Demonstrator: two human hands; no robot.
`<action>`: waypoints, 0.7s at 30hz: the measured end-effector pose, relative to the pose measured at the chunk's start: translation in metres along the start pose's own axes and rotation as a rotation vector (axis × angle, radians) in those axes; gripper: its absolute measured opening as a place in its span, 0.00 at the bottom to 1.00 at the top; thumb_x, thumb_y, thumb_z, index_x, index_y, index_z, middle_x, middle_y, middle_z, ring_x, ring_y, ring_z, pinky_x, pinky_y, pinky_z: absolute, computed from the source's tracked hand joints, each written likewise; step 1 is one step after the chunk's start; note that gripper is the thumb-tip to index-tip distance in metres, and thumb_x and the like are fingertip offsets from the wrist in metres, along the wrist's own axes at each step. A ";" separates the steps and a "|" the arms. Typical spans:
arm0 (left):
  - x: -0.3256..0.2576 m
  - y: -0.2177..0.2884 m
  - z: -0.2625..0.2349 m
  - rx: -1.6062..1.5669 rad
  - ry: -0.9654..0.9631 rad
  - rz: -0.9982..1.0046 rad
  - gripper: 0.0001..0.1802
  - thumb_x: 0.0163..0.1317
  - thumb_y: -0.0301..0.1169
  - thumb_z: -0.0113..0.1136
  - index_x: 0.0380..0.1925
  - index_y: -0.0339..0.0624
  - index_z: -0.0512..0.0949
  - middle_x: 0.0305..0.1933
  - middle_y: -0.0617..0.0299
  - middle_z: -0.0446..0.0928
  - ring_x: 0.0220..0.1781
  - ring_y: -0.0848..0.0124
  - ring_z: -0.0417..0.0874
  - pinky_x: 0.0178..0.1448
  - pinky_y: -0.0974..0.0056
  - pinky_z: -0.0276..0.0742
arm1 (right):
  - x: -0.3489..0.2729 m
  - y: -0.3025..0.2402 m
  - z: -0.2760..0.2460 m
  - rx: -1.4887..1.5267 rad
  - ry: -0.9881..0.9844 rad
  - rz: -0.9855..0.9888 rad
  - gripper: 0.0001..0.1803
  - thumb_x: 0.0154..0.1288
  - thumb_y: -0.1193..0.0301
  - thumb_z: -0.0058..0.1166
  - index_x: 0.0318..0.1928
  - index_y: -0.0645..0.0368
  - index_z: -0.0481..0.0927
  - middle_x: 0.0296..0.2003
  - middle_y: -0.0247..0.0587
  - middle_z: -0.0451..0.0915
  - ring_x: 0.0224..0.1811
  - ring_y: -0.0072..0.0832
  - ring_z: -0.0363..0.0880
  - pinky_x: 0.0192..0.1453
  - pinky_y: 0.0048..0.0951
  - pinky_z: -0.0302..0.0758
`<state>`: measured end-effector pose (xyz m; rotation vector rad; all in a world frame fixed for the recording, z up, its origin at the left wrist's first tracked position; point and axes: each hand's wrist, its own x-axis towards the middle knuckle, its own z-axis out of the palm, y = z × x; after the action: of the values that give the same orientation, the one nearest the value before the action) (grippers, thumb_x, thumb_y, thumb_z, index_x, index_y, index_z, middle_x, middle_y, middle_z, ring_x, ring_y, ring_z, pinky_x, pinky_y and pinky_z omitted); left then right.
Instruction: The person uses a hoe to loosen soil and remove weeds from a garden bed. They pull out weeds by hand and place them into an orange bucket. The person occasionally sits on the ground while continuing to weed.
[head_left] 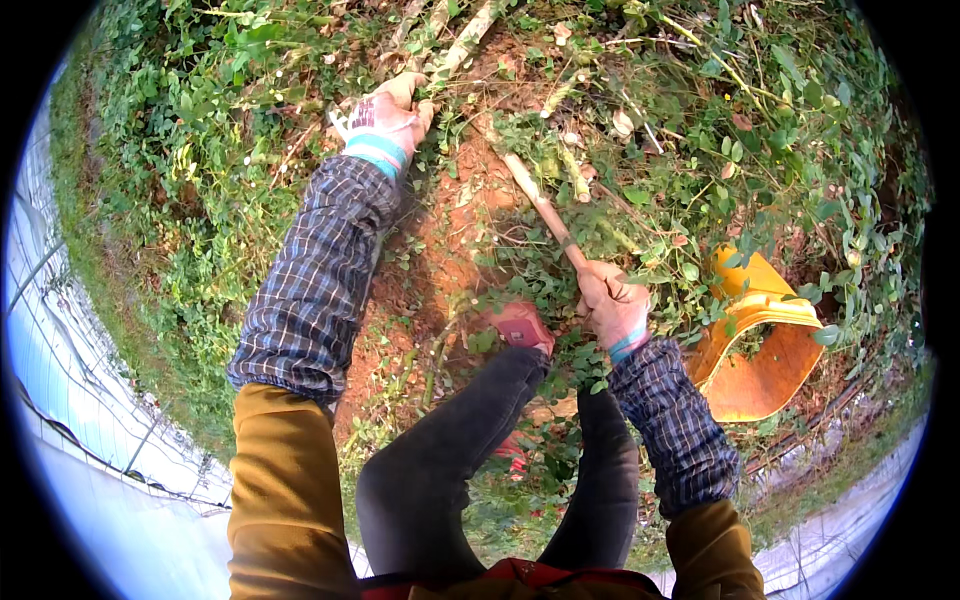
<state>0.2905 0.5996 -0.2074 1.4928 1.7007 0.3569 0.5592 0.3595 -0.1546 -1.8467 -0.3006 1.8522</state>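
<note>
My right hand [612, 303], in a pale glove with a turquoise cuff, is closed round a wooden tool handle [545, 210]. The handle slants up and to the left; its far end reaches the reddish soil [470, 190], and the tool's head cannot be made out among soil and leaves. Farther off and to the left, my left hand [385, 118], gloved alike with dark print on its back, reaches down into green vines [300, 105]. Its fingers are curled in at the leaves beside bare soil, and what they hold is hidden. Checked sleeve covers reach both wrists.
An orange-yellow bucket [765, 375] lies tipped on its side at the right, its mouth toward me. Pale thick stems [470, 35] lie at the top. Leafy vines spread on both sides. My reddish shoe [522, 326] stands on the soil; white sheeting [90, 400] borders the left.
</note>
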 end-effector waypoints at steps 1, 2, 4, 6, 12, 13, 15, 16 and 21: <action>0.000 -0.004 -0.004 0.178 -0.001 0.173 0.17 0.57 0.30 0.64 0.47 0.40 0.76 0.31 0.55 0.77 0.32 0.70 0.78 0.34 0.67 0.75 | 0.010 -0.006 0.010 -0.014 -0.036 -0.100 0.12 0.67 0.64 0.56 0.43 0.60 0.82 0.19 0.24 0.73 0.21 0.12 0.69 0.24 0.18 0.65; 0.003 -0.006 -0.007 0.236 -0.007 0.228 0.17 0.57 0.27 0.63 0.47 0.39 0.76 0.31 0.59 0.77 0.31 0.73 0.76 0.34 0.68 0.74 | 0.014 -0.011 0.020 0.015 -0.039 -0.127 0.13 0.67 0.64 0.56 0.42 0.61 0.82 0.20 0.24 0.73 0.21 0.12 0.69 0.23 0.19 0.66; 0.007 -0.007 -0.013 0.327 -0.064 0.174 0.17 0.58 0.20 0.62 0.48 0.37 0.74 0.31 0.66 0.79 0.29 0.78 0.74 0.34 0.72 0.73 | 0.012 -0.024 0.034 0.008 -0.054 -0.133 0.14 0.66 0.63 0.57 0.42 0.61 0.81 0.20 0.25 0.73 0.21 0.14 0.70 0.23 0.20 0.67; 0.010 -0.004 -0.021 0.259 -0.125 0.051 0.18 0.56 0.26 0.67 0.46 0.37 0.74 0.29 0.67 0.78 0.29 0.79 0.74 0.33 0.71 0.73 | 0.001 -0.039 0.039 -0.075 0.004 -0.099 0.15 0.65 0.63 0.57 0.43 0.62 0.81 0.20 0.27 0.73 0.21 0.15 0.70 0.23 0.22 0.67; 0.000 0.030 -0.044 0.577 -0.179 0.109 0.21 0.58 0.35 0.67 0.49 0.37 0.77 0.43 0.59 0.82 0.43 0.72 0.81 0.49 0.68 0.77 | -0.009 -0.067 0.011 -0.303 -0.082 -0.345 0.16 0.66 0.62 0.53 0.49 0.58 0.78 0.22 0.42 0.77 0.24 0.31 0.77 0.29 0.34 0.73; -0.004 0.036 -0.046 0.589 -0.204 0.123 0.21 0.59 0.36 0.66 0.49 0.38 0.77 0.45 0.56 0.82 0.47 0.70 0.82 0.52 0.66 0.77 | -0.007 -0.063 0.002 -0.331 -0.109 -0.387 0.16 0.66 0.62 0.53 0.49 0.58 0.78 0.23 0.44 0.77 0.24 0.33 0.77 0.30 0.34 0.73; -0.006 0.044 -0.046 0.618 -0.273 0.145 0.20 0.59 0.37 0.65 0.50 0.40 0.77 0.46 0.55 0.82 0.47 0.68 0.83 0.52 0.65 0.77 | -0.016 -0.042 -0.021 -0.463 -0.110 -0.287 0.16 0.65 0.62 0.53 0.50 0.56 0.78 0.24 0.48 0.78 0.26 0.37 0.78 0.32 0.35 0.74; -0.006 0.045 -0.046 0.590 -0.270 0.120 0.20 0.60 0.36 0.65 0.49 0.40 0.78 0.45 0.55 0.82 0.46 0.68 0.83 0.52 0.65 0.77 | -0.021 -0.031 -0.029 -0.446 -0.091 -0.309 0.17 0.66 0.63 0.53 0.51 0.57 0.77 0.25 0.46 0.78 0.27 0.36 0.79 0.33 0.34 0.74; -0.005 0.032 -0.049 -0.114 -0.275 -0.253 0.15 0.61 0.32 0.62 0.46 0.39 0.79 0.39 0.60 0.83 0.41 0.74 0.82 0.48 0.68 0.78 | -0.037 -0.024 -0.029 -0.436 -0.025 -0.411 0.17 0.66 0.63 0.53 0.50 0.59 0.77 0.25 0.47 0.78 0.27 0.35 0.80 0.32 0.35 0.74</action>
<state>0.2764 0.6182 -0.1533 1.1683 1.5954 0.1048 0.5899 0.3560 -0.1128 -1.8474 -1.0792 1.6064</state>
